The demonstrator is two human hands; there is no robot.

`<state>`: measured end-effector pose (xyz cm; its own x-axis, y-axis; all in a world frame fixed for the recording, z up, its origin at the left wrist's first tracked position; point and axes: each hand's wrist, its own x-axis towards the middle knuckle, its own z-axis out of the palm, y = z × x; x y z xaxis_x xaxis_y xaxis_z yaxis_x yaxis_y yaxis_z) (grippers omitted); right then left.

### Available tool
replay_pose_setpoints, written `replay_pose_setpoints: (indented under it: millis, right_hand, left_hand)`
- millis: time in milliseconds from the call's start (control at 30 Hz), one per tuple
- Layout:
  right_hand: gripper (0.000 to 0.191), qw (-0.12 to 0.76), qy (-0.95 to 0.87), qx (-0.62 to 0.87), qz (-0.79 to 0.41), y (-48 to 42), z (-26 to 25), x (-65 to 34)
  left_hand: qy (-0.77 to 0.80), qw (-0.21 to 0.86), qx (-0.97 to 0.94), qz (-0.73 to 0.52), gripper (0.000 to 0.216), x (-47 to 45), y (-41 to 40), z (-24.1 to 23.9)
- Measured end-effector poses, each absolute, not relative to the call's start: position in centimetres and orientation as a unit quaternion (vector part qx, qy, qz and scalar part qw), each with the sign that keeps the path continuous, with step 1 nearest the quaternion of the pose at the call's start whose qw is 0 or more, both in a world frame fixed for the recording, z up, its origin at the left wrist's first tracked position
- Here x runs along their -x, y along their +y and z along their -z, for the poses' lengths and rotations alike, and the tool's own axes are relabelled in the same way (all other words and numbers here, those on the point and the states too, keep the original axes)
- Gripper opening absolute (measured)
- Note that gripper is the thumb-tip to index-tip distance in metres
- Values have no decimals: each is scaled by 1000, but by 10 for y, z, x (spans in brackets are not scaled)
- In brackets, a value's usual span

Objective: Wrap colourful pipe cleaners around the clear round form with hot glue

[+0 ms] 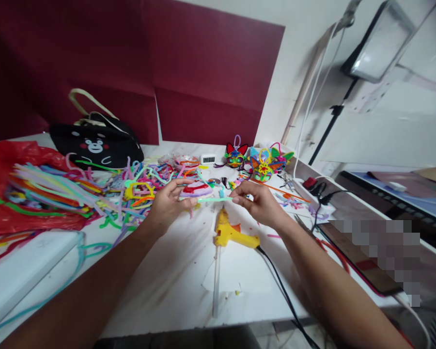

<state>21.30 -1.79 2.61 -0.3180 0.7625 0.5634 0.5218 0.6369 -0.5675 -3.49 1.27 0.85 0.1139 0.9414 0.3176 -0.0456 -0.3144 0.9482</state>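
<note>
A short light-green pipe cleaner (215, 199) is stretched level between my two hands above the white table. My left hand (170, 203) pinches its left end between thumb and fingers. At its right end, the thumb and fingertips of my right hand (252, 201) are closed on it. Just behind it lies a fuzzy piece in red, white and lilac (196, 189), partly covered by my left fingers. Below the pipe cleaner, a yellow hot glue gun (227, 233) rests on the table with its nozzle pointing away and a glue stick (216, 281) sticking out of its back.
Bundled pipe cleaners (54, 186) spill from a red plastic bag (0, 169) at left. A black bag (94, 145) and small clock (208, 159) stand behind. Colourful cat-eared ornaments (261, 167) sit at the back right. A phone (363, 261) and the gun's cord (281, 281) lie right.
</note>
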Motion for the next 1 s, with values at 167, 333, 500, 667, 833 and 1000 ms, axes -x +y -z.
replay_pose_setpoints:
  millis: [167,333,500,667,833,1000]
  right_hand:
    - [15,409,-828,383,22,-16,-22,-211]
    - [19,365,-849,372,90,-15,-21,-211]
    - [19,393,-841,360,95,-14,-21,-213]
    - [20,328,-859,358,164,-12,-17,-219]
    - [23,342,-834,372,220,-14,-16,-219]
    - [14,440,-801,400,66,-17,-17,-212]
  left_hand:
    - [393,455,-587,-542,47,35,11,-8]
    - [397,458,-586,-537,47,39,18,-2]
    - [394,479,-569,-540,49,40,19,-2]
    - [383,497,-557,-543,47,38,16,-6]
    - [388,500,-553,-542,48,36,15,-8]
    - [385,499,-554,-544,48,37,15,-8]
